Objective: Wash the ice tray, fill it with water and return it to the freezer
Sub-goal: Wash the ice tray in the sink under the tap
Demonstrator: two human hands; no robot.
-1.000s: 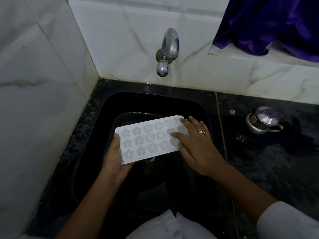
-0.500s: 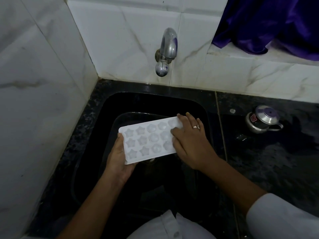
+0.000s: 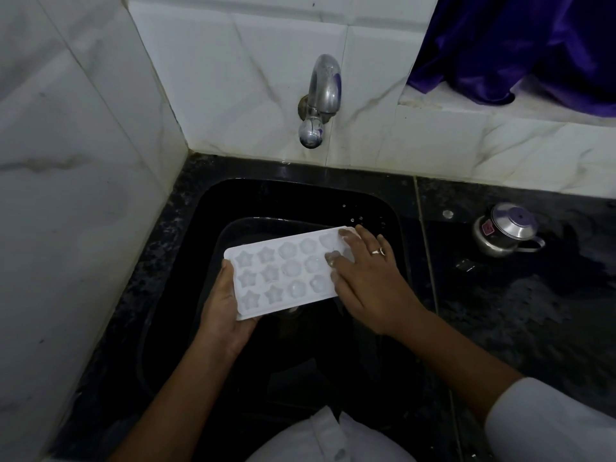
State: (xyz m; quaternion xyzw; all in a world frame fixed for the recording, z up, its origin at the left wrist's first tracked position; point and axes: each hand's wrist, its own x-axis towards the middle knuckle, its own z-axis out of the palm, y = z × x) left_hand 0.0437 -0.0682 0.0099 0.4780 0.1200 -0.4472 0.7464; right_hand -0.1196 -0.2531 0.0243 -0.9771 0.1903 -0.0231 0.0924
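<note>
over the black sink [image 3: 213, 208], left hand [image 3: 224, 306] gripping white ice tray [image 3: 283, 273]; right hand [image 3: 368, 275] spread flat on it

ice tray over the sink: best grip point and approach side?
Grip the ice tray at a short end, coming in from the side, thumb on the flat rim and fingers beneath, as the left hand does. It is long, thin and nearly level, cavities up; the rim is the only flat margin.
</note>
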